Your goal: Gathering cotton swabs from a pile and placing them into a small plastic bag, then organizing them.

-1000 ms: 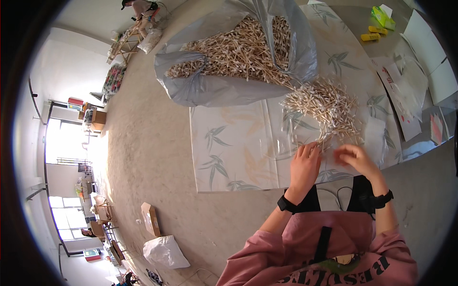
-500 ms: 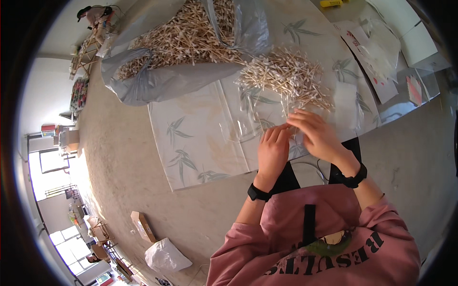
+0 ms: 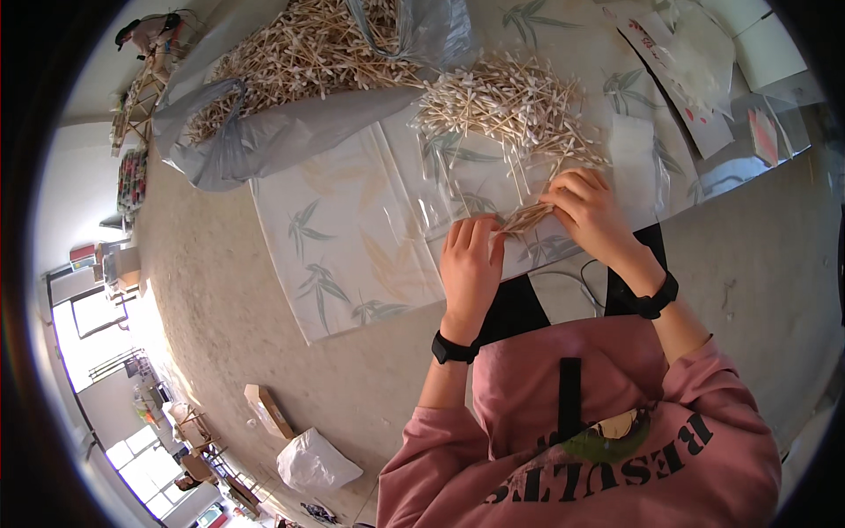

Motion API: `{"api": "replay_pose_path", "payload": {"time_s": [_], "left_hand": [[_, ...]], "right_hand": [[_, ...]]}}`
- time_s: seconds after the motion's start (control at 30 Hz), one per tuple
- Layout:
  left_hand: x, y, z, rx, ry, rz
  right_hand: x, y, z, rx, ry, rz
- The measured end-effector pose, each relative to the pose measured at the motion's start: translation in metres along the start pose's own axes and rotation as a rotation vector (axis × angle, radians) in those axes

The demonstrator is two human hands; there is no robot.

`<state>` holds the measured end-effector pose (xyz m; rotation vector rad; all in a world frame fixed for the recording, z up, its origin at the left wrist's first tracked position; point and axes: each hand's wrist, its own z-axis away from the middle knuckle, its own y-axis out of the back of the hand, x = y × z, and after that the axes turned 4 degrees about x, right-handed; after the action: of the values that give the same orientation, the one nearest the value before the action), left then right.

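Observation:
A small bundle of cotton swabs stretches between my hands just above the table's near edge. My left hand grips its left end, fingers pressed together. At the other end, my right hand is closed on the swabs, with its fingers curled. Right behind them lies a loose heap of cotton swabs, white tips pointing in many directions. A few single swabs stick out from the heap toward my hands. Farther left, a large grey plastic bag lies open, filled with many more swabs.
The table is covered with a leaf-patterned cloth under clear plastic. Right of the heap lies a stack of clear small bags. Printed sheets and a white box stand farther right. Another person is at the far left.
My hands have moved apart, the left one going left and down. The swab bundle now shows between them. The whole view has shifted slightly.

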<state>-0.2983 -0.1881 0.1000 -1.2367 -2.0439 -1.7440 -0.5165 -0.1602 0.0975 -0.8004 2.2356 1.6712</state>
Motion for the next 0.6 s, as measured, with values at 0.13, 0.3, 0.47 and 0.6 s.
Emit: {"api": "replay_pose_path", "payload": {"time_s": [0.13,0.3,0.47,0.6], "left_hand": [[0.003,0.004,-0.002,-0.016,-0.006,0.015],[0.022,0.001,-0.004,-0.050,0.009,-0.056],[0.016,-0.006,-0.005,-0.039,0.034,-0.069],[0.006,-0.002,-0.005,-0.014,0.045,-0.053]], "right_hand": [[-0.012,0.003,0.001,0.009,-0.028,-0.014],[-0.013,-0.001,0.000,0.012,0.078,-0.009],[-0.006,-0.002,-0.001,0.024,0.058,-0.019],[0.002,0.000,-0.001,0.079,0.063,-0.016]]}}
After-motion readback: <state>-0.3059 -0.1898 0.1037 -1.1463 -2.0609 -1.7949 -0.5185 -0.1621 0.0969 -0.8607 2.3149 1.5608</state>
